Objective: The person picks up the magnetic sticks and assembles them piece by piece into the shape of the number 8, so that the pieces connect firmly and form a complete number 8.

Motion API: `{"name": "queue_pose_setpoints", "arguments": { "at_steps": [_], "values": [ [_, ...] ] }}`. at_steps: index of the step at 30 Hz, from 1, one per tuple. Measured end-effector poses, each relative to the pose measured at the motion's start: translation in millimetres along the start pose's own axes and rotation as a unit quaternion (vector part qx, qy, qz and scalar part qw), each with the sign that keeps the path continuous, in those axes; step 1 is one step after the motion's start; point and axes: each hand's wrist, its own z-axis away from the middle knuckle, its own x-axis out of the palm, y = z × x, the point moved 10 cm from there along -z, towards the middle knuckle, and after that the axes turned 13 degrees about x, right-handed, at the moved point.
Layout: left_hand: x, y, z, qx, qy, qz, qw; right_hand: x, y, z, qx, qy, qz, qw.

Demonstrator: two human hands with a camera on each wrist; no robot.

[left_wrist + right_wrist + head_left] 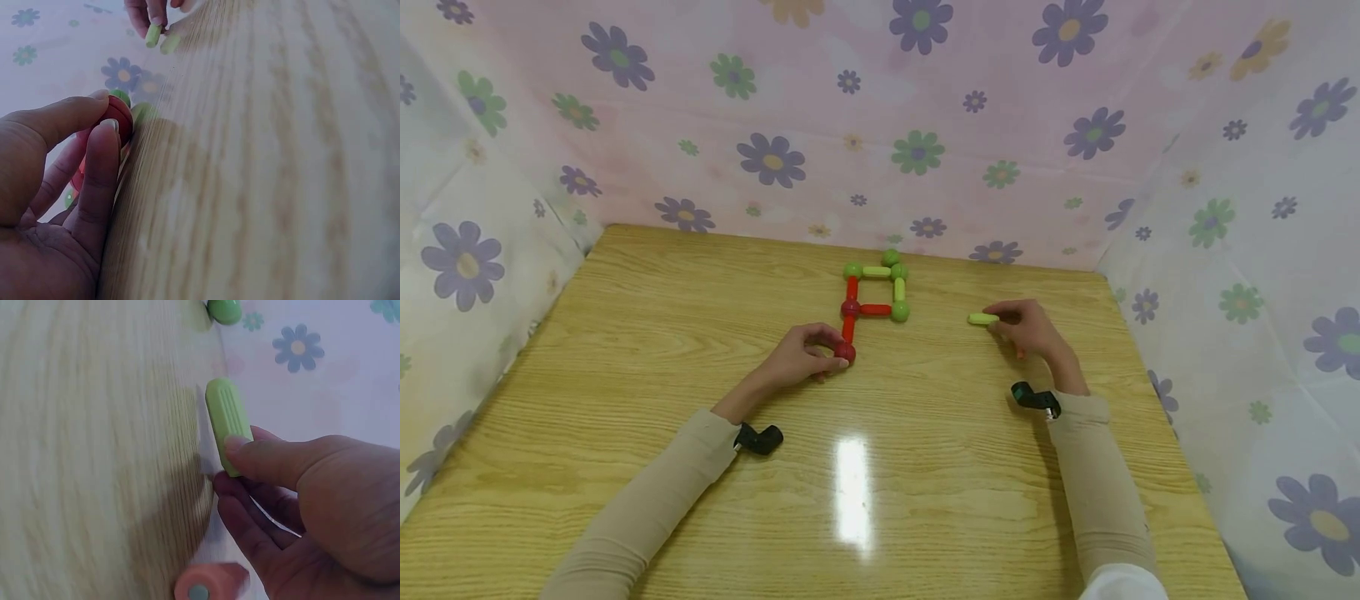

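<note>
My left hand (801,354) pinches a dark red ball (846,353) between thumb and fingers. That ball sits at the near end of a joined figure of magnetic rods and balls. In the figure, red rods (876,310) and light green rods (876,272) form a square, with green balls (900,312) and a second red ball (850,308) at its corners. My right hand (1032,327) grips a light green rod (226,422) by one end, apart from the figure. Below those fingers shows an orange-red rod (209,582); whether they touch it I cannot tell.
The figure stands on a wooden table (700,283), near its back edge. An extra green ball (891,257) touches the figure's far right corner. Flowered cloth (850,117) hangs behind and on both sides. Each wrist wears a small black camera (760,439).
</note>
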Motion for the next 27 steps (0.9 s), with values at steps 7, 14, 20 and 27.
{"name": "queue_pose_setpoints", "arguments": {
  "at_steps": [7,14,20,27],
  "values": [
    [1.0,0.7,-0.2,0.001,0.001,-0.003,1.0,17,-20,3.5,-0.046,-0.002,0.025,0.9986],
    [2.6,1.6,-1.4,-0.005,-0.001,-0.014,0.9999,39,-32,7.1,-0.055,-0.025,0.008,0.9981],
    [3.4,0.3,-1.5,-0.007,0.0,-0.011,0.9999,57,-39,11.0,-0.06,-0.055,-0.027,0.9963],
    [0.8,-0.4,-0.6,0.002,0.006,-0.008,0.9999,73,-42,10.9,-0.057,-0.079,-0.069,0.9928]
  ]
}}
